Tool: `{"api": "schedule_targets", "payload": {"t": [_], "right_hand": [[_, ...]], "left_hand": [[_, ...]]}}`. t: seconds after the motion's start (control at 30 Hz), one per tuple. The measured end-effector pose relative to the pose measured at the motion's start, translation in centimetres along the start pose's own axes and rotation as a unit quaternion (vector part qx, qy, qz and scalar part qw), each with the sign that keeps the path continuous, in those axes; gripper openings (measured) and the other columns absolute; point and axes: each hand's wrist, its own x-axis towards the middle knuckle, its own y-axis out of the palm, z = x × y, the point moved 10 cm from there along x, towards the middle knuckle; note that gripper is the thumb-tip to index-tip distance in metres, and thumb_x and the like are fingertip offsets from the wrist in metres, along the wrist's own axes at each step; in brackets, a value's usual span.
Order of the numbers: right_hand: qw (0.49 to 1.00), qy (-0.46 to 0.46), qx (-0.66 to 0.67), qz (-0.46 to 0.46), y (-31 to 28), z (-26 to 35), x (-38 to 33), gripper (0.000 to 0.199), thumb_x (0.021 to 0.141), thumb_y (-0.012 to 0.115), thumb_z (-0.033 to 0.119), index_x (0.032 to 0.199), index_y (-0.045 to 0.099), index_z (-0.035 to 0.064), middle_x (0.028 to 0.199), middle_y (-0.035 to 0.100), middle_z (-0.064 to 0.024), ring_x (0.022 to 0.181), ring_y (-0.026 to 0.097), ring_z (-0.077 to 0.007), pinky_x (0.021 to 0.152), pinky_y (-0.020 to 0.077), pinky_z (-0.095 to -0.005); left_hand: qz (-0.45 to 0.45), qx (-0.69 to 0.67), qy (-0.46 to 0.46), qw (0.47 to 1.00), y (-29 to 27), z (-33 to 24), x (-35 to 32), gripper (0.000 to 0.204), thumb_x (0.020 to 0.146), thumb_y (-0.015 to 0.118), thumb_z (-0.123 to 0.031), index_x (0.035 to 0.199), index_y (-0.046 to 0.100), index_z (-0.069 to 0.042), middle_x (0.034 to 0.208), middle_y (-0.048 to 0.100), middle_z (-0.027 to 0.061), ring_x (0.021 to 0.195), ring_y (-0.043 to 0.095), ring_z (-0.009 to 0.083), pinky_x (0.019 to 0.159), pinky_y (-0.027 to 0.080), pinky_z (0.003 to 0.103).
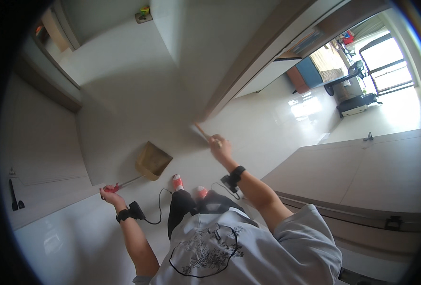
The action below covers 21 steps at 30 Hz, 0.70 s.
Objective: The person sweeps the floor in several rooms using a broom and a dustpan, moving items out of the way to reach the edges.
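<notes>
I see left hand (110, 192) clamped on red handle (115, 188) of tan dustpan (149, 157), ahead of red slippers (177, 183) (can't tell from my end whether it touches floor (120, 109)); right hand (220, 145) wrapped round tan stick (201, 130).

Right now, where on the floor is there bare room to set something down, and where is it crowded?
One bare floor patch lies between the dustpan and the far wall. Another lies right of the right hand and its wooden stick, toward the bed. It is crowded by the red footwear, with the dustpan ahead and a cable alongside.
</notes>
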Motion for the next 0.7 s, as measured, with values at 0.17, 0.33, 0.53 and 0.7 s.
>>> {"api": "schedule_targets", "payload": {"t": [0.17,0.33,0.53,0.7], "right_hand": [[0.996,0.015,-0.015,0.090,5.0,4.3,-2.1,0.026,0.075,0.046,0.029,0.080,0.059,0.0067,0.064,0.057,-0.0135,0.064,0.057,-0.0281,0.062,0.0442,-0.0349],[0.995,-0.088,-0.029,0.042,6.8,3.6,-2.7,0.018,0.077,0.044,0.016,0.080,0.057,0.0042,0.067,0.058,-0.0107,0.059,0.058,-0.0193,0.054,0.0455,-0.0297],[0.945,0.173,0.277,0.033,2.0,1.6,0.5,0.018,0.076,0.044,0.013,0.075,0.055,-0.0008,0.053,0.051,-0.0073,0.043,0.052,-0.0135,0.037,0.0406,-0.0232],[0.926,0.196,0.314,-0.079,-3.9,0.9,0.7,0.023,0.078,0.042,0.019,0.080,0.054,-0.0008,0.055,0.053,-0.0090,0.044,0.054,-0.0144,0.039,0.0432,-0.0240]], "left_hand": [[0.043,0.064,0.018,0.997,4.5,-0.7,1.1,0.036,0.080,0.036,-0.032,0.055,0.038,-0.006,0.056,0.041,0.0058,0.049,0.043,0.0201,0.053,0.044,0.034],[0.041,0.058,0.014,0.997,3.5,0.3,1.6,0.039,0.081,0.035,-0.035,0.056,0.039,-0.005,0.054,0.042,0.0064,0.048,0.044,0.0197,0.052,0.044,0.033],[0.065,0.048,0.049,0.995,3.0,0.6,-0.3,0.042,0.083,0.034,-0.035,0.056,0.041,-0.003,0.053,0.044,0.0086,0.049,0.045,0.0197,0.052,0.044,0.032],[0.051,0.017,-0.002,0.999,2.7,-1.0,-1.6,0.039,0.082,0.036,-0.033,0.055,0.041,-0.004,0.054,0.046,0.0091,0.053,0.046,0.0208,0.052,0.045,0.035]]}}
